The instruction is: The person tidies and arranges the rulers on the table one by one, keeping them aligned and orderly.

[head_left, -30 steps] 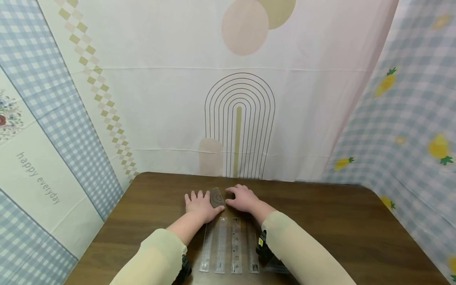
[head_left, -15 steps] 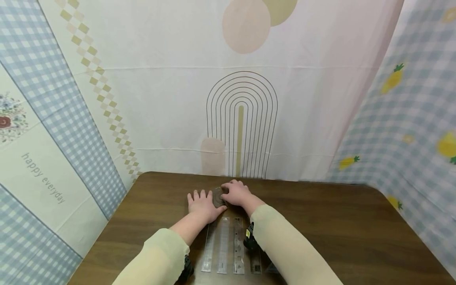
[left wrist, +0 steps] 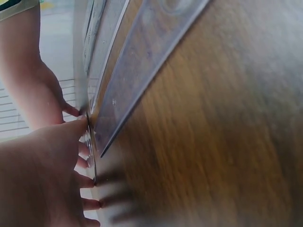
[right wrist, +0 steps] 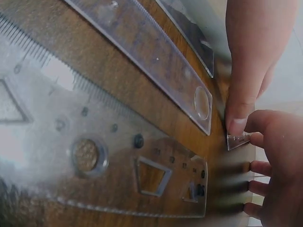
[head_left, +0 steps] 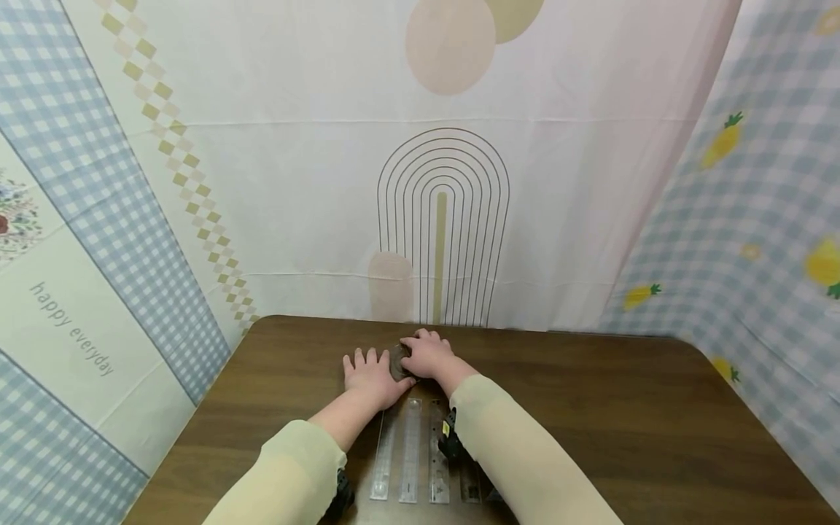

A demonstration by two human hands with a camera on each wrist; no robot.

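A small, flat, clear plastic piece with curved lines [head_left: 396,360] lies on the table between the two hands. My left hand [head_left: 370,379] rests with fingers spread at its left side, the thumb along its near edge. In the right wrist view, that thumb presses on a pointed corner of the clear piece [right wrist: 237,141]. My right hand [head_left: 428,355] reaches over the piece's right side and covers part of it, thumb and fingertips at its surface and edge. Several clear rulers [head_left: 410,452] lie side by side nearer the body, partly under the right forearm.
The brown wooden table [head_left: 590,408] ends at a hanging white cloth [head_left: 295,219], with blue checked cloth at both sides. A ruler with cut-out shapes [right wrist: 151,176] lies near the right wrist. Another clear ruler [left wrist: 137,71] slants below the left wrist.
My right hand has moved left from beside the clear piece onto it, and the right forearm now covers more of the rulers. My left hand stays nearly in place.
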